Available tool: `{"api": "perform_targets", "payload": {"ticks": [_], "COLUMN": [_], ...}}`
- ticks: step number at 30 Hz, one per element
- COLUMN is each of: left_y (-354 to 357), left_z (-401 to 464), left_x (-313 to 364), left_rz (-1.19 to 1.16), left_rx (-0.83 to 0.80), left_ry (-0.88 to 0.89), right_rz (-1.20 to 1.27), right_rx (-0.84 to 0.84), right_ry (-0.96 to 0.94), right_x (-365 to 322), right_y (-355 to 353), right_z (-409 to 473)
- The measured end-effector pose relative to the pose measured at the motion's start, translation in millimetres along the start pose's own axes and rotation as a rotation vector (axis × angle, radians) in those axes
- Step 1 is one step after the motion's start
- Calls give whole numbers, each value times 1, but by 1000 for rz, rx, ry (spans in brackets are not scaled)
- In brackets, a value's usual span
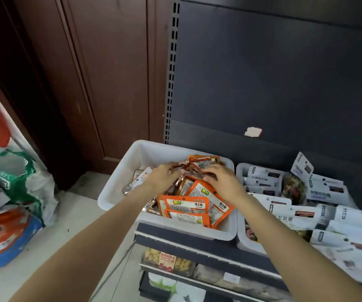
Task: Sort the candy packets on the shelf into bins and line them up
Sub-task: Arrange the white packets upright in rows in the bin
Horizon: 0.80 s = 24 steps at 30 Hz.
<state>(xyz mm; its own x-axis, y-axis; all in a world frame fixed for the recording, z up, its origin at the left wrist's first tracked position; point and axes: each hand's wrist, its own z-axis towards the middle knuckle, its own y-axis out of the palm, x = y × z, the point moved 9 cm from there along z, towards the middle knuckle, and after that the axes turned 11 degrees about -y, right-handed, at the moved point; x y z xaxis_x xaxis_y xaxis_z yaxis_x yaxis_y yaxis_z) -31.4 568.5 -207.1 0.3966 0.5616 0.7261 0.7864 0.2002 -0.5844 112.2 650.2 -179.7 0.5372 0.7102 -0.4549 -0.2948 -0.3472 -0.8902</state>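
- Orange candy packets point(194, 203) fill the white bin point(119, 184) at the left end of the shelf point(197, 243). They stand and lean in a loose heap rather than a row.
- Near packets at the front wall stand roughly upright, printed faces toward the wearer, long edges running across the bin. Those in the middle tilt at mixed angles.
- Left hand point(163, 176) reaches into the middle of the heap with fingers curled over foil-edged packets. It appears to be gripping a few, though the exact hold is hidden by the hand's back.
- Right hand point(222, 178) lies just beside it, palm down on the packets, fingers bent over their top edges. Whether it pinches one or only presses cannot be told.
- Both hands sit on the heap's centre, close together and nearly level. The right hand is nearer the leaning orange packets; the left is nearer the stray packet point(135, 182) lying flat toward the bin's left wall.
- Judgement: alignment is unfinished. The next move likely requires gathering the tilted packets and turning them to match the front ones.
- A second bin point(241, 240) to the right holds white packets point(284, 210), also jumbled and overflowing.
- Risk: the slick foil may slip when squeezed.
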Motion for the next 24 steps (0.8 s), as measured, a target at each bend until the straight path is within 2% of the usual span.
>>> {"api": "perform_targets", "payload": {"ticks": [4,8,10,15,18,24], "left_y": [-9,8,8,13,37,134], "left_z": [-8,-9,-15,-50,-74,-119], "left_x": [19,20,25,73,109,170], "left_rz": [93,186,195,278,322,369], "left_rx": [168,120,168,313,256,-28], "left_ry": [84,120,157,429,546,806], "right_rz": [12,68,64,26,1,-112], "right_rx": [-3,118,174,333,456,655], "right_ry": [30,52,52,82,115,238], "right_x": [-4,-4,-3,8,24,75], "right_y": [-2,-14,-19,-46,-71,-106], "right_z": [-6,-28,-42,-79,-109,-194]}}
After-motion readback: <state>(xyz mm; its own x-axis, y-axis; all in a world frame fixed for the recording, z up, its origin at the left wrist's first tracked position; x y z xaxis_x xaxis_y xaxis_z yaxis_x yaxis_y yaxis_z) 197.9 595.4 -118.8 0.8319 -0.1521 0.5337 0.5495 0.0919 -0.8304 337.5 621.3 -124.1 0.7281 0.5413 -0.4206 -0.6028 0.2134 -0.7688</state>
